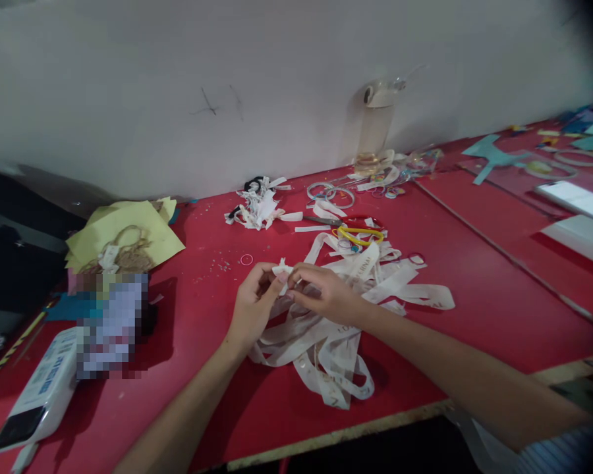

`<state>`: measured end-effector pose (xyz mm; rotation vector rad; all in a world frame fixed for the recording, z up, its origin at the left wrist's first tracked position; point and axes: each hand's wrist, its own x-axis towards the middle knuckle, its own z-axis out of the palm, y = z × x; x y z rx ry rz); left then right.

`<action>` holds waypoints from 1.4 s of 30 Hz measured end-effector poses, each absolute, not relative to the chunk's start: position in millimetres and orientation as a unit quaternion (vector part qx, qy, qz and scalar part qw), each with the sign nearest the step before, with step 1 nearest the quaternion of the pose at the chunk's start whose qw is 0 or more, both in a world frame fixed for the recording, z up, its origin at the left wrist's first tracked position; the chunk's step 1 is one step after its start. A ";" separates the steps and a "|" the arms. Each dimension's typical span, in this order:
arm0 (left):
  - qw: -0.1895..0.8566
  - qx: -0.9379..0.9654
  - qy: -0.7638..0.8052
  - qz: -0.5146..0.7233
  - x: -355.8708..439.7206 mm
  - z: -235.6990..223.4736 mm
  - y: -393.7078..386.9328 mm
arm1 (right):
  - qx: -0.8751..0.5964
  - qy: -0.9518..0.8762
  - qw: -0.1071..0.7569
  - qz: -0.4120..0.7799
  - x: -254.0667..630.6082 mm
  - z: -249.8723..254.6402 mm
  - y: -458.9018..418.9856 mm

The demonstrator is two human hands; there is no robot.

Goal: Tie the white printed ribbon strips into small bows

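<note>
My left hand [261,293] and my right hand [326,291] meet above the red table, fingers pinched together. Between their fingertips is a small folded piece of white ribbon [281,269], both hands gripping it. Fingers hide part of this piece. Under and beyond my right hand lies a loose heap of long white ribbon [321,339] with gold lettering. A pink elastic band [246,259] rests on the table just beyond my left hand. Behind the heap are scissors [326,222] with a dark blade, next to a yellow ring [360,236].
A cluster of knotted white ribbon pieces [259,207] lies near the wall. A clear bottle [375,128] stands at the back right. On the left are yellow paper sheets [153,230] and a white device [42,388]. A phone [578,199] lies at the right.
</note>
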<state>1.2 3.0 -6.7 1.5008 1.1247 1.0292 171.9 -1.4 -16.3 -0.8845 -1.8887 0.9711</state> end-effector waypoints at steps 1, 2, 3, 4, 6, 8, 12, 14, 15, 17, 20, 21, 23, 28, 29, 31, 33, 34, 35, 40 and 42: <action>0.480 0.616 0.461 0.421 1.2 -6.8 2.9 | -0.352 -0.750 0.408 0.385 172.0 -16.4 -1.3; 0.479 0.616 0.461 0.422 1.1 -6.8 2.8 | -0.352 -0.750 0.407 0.384 172.1 -16.4 -1.2; 0.478 0.617 0.461 0.422 1.1 -6.8 2.8 | -0.353 -0.750 0.407 0.383 172.2 -16.6 -1.1; 0.477 0.618 0.461 0.422 1.2 -6.7 2.8 | -0.353 -0.751 0.408 0.382 172.3 -16.8 -1.0; 0.476 0.619 0.459 0.423 1.3 -6.4 2.8 | -0.354 -0.750 0.408 0.381 172.4 -17.3 -0.8; 0.477 0.619 0.457 0.424 1.6 -6.1 2.9 | -0.355 -0.751 0.406 0.381 172.5 -17.9 -0.6; 0.481 0.618 0.456 0.423 2.0 -5.5 2.6 | -0.357 -0.749 0.405 0.383 172.7 -18.2 -1.0; 0.479 0.618 0.457 0.423 2.0 -5.2 2.3 | -0.357 -0.750 0.405 0.383 172.8 -18.0 -1.4; 0.479 0.619 0.457 0.423 2.0 -5.0 2.2 | -0.357 -0.750 0.405 0.382 172.9 -17.8 -1.6; 0.479 0.619 0.457 0.423 2.1 -4.8 2.0 | -0.358 -0.751 0.404 0.379 172.8 -17.7 -1.7; 0.478 0.620 0.457 0.422 2.1 -4.6 1.9 | -0.361 -0.752 0.401 0.378 172.4 -17.8 -1.6; 0.477 0.620 0.458 0.422 2.2 -4.6 2.0 | -0.361 -0.752 0.401 0.378 172.2 -17.9 -1.6; 0.475 0.619 0.461 0.422 2.2 -4.6 2.2 | -0.362 -0.751 0.402 0.379 172.0 -18.1 -1.6; 0.475 0.621 0.460 0.421 2.4 -4.8 2.6 | -0.363 -0.751 0.401 0.379 172.4 -18.0 -1.5; 0.475 0.621 0.458 0.423 2.4 -4.9 2.6 | -0.363 -0.750 0.401 0.381 172.5 -17.9 -1.5; 0.474 0.623 0.454 0.425 2.2 -5.2 2.5 | -0.362 -0.750 0.401 0.382 172.6 -17.6 -1.4; 0.473 0.625 0.454 0.424 2.0 -5.5 2.5 | -0.362 -0.751 0.401 0.379 172.7 -17.6 -1.4; 0.473 0.625 0.454 0.424 1.9 -5.6 2.5 | -0.363 -0.752 0.401 0.378 172.7 -17.6 -1.3; 0.474 0.624 0.455 0.423 1.7 -5.6 2.5 | -0.363 -0.751 0.402 0.378 172.7 -17.7 -1.3; 0.471 0.626 0.458 0.419 1.7 -4.6 2.1 | -0.365 -0.751 0.400 0.378 172.8 -18.5 -1.2; 0.470 0.627 0.458 0.420 2.0 -4.1 1.8 | -0.365 -0.751 0.400 0.377 172.8 -18.7 -1.2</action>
